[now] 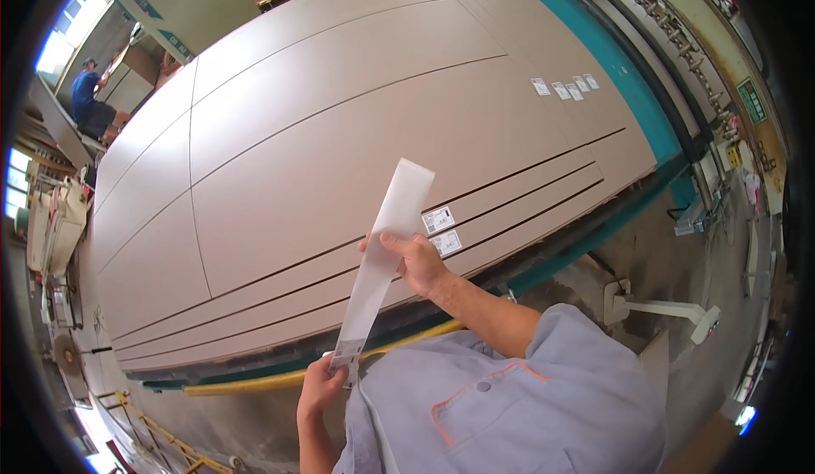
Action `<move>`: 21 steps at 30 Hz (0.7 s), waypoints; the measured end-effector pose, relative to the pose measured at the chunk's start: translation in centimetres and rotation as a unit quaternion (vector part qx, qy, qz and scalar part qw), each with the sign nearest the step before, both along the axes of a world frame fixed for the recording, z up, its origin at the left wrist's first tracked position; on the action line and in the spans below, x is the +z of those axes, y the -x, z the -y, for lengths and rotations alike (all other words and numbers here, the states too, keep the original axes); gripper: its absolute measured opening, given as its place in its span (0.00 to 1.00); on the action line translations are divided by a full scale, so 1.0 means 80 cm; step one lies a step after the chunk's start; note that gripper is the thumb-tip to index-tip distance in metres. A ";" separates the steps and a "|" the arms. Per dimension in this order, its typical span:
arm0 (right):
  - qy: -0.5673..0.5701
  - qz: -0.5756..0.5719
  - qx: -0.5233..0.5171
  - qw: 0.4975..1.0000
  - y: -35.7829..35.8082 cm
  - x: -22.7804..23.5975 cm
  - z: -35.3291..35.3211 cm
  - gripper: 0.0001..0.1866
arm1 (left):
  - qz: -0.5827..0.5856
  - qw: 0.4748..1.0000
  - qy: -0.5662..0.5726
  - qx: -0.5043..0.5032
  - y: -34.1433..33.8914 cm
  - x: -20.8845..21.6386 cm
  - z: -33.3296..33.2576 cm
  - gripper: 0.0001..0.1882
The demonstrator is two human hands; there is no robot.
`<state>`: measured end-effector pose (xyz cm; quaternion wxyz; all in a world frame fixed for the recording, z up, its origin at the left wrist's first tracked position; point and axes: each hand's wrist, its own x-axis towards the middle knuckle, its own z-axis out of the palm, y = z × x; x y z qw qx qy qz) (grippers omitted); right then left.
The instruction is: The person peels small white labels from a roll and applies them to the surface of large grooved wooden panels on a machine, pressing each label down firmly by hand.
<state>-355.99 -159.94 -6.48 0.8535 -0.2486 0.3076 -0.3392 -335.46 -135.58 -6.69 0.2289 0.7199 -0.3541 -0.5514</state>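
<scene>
A long white paper strip [386, 245], a label backing, runs from near my chest up over the cut boards. My right hand [416, 262] grips the strip at its middle, thumb on top. My left hand [321, 387] pinches the lower end, where a small printed label [346, 357] sits. Just right of my right hand, two white labels [441, 230] are stuck on narrow strips of a large beige panel [340, 151] cut into several pieces. Several more labels [564, 88] lie on a far piece at the right.
The panel lies on a teal machine bed [611, 67] with a yellow bar [280, 379] along its near edge. A person in blue [87, 96] works at the far left. Machinery [55, 228] stands at left, a white stand [671, 308] on the concrete floor at right.
</scene>
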 end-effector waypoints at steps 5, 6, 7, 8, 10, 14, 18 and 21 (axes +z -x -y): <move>0.006 -0.006 -0.019 1.000 0.006 -0.002 -0.001 0.12 | 0.025 0.999 0.023 -0.020 0.013 0.003 0.020 0.15; 0.002 0.010 -0.017 1.000 0.006 -0.003 -0.002 0.11 | 0.030 0.999 0.015 -0.028 0.014 0.005 0.024 0.14; -0.004 0.027 -0.010 1.000 0.006 -0.004 -0.003 0.11 | 0.032 0.999 -0.006 -0.032 0.015 0.007 0.028 0.14; -0.006 0.022 -0.009 1.000 0.006 -0.004 -0.003 0.11 | 0.021 0.999 0.003 -0.026 0.017 0.007 0.031 0.13; 0.002 0.016 -0.013 1.000 0.005 -0.006 -0.005 0.11 | 0.015 0.999 0.027 -0.029 0.020 0.009 0.036 0.12; 0.017 0.008 -0.011 1.000 0.003 -0.009 -0.008 0.12 | 0.009 0.999 0.042 -0.031 0.024 0.013 0.041 0.09; 0.050 -0.062 -0.008 0.997 0.008 -0.012 -0.002 0.12 | 0.008 0.997 0.076 -0.011 0.023 0.018 0.039 0.08; 0.050 -0.076 -0.062 0.994 0.013 -0.011 0.005 0.13 | -0.001 0.997 0.071 -0.015 0.015 0.020 0.029 0.08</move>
